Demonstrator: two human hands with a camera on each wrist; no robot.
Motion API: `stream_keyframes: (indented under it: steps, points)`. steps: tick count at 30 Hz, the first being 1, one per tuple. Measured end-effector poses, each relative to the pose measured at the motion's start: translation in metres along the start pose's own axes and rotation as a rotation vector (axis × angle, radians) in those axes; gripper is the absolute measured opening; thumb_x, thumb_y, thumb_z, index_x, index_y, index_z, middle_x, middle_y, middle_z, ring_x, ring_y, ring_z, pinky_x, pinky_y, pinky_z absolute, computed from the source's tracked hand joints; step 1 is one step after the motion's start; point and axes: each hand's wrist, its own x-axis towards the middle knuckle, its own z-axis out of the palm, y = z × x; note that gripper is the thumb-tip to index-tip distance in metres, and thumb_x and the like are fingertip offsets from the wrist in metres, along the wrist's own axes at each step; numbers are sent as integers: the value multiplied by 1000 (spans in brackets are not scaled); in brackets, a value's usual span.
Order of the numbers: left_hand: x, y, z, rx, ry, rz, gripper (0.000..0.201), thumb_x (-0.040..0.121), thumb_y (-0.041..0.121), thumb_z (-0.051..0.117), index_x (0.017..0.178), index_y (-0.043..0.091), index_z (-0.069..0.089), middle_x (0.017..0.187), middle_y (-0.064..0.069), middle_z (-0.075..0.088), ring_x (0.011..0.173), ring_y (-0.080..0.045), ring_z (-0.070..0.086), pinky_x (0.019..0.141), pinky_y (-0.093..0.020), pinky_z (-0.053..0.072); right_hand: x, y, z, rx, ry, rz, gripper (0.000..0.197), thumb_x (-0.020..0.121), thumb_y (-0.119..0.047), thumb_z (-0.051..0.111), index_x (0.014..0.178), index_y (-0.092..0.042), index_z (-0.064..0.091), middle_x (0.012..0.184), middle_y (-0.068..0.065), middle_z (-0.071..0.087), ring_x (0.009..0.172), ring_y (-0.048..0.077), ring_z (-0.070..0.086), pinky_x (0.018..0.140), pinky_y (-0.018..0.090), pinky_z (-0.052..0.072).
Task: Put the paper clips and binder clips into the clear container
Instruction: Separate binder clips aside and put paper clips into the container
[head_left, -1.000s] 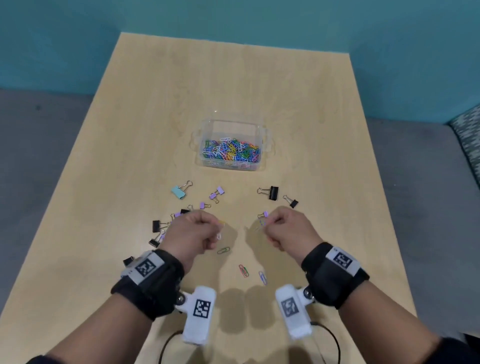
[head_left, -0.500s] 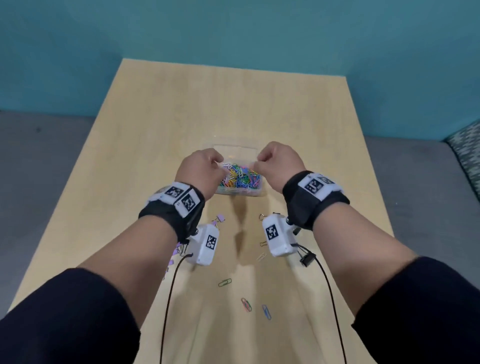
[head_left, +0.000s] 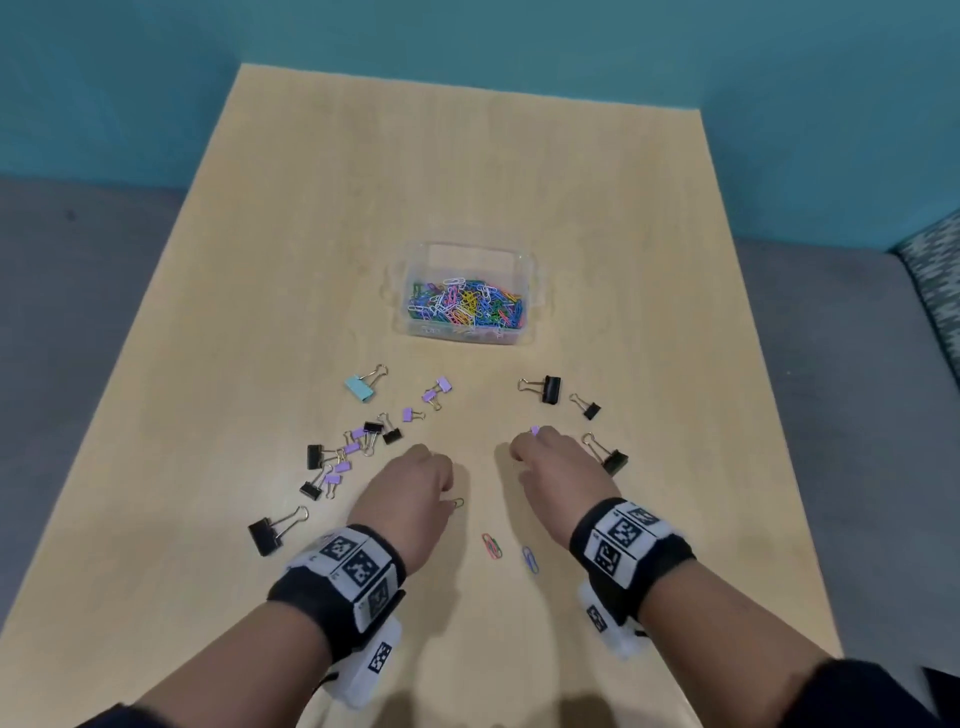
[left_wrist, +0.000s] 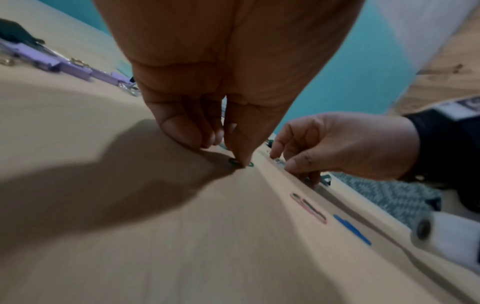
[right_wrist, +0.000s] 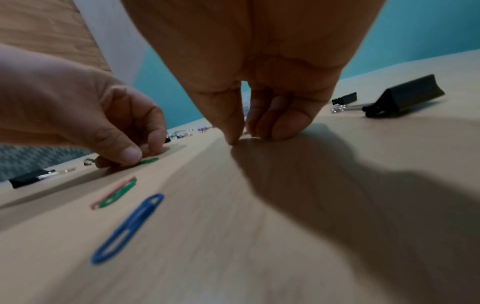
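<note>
The clear container (head_left: 527, 291) stands mid-table, its floor covered with several coloured paper clips. My left hand (head_left: 449, 496) is low on the table in front of it; its thumb and curled fingers pinch a green paper clip (left_wrist: 250, 164) that lies flat. My right hand (head_left: 519, 457) is down beside it, fingertips together on a small purple binder clip (head_left: 535, 430) whose wire loops (left_wrist: 279, 161) show between index finger and thumb. A red-and-green paper clip pair (head_left: 492, 545) and a blue paper clip (head_left: 530, 558) lie between my wrists.
Black binder clips (head_left: 545, 388) (head_left: 589, 408) (head_left: 608, 457) lie right of my right hand. A teal binder clip (head_left: 363, 385), a cluster of purple and black ones (head_left: 343, 457) and a larger black one (head_left: 270, 532) lie to the left. The table's far half (head_left: 467, 156) is bare wood.
Both hands went from the near table up over the container, then came back down. The left hand now pinches the green paper clip; the right is on the purple binder clip.
</note>
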Motion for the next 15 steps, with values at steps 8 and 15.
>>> stream_keyframes:
  steps: [8, 15]
  points:
    - [-10, 12, 9, 238, -14, 75, 20, 81, -1, 42, 81, 19, 43, 90, 1, 41, 79, -15, 34, 64, -26, 31, -7, -9, 0, -40, -53, 123, 11, 89, -7, 46, 84, -16, 41, 95, 4, 41, 81, 22, 40, 65, 32, 34]
    - [-25, 15, 17, 147, -21, 34, 28, 80, -2, 39, 98, 17, 48, 92, -3, 51, 80, -24, 49, 65, -33, 40, -33, -18, 8, -15, -95, 133, 25, 74, 6, 44, 87, -14, 39, 76, -1, 40, 78, 26, 45, 60, 36, 41]
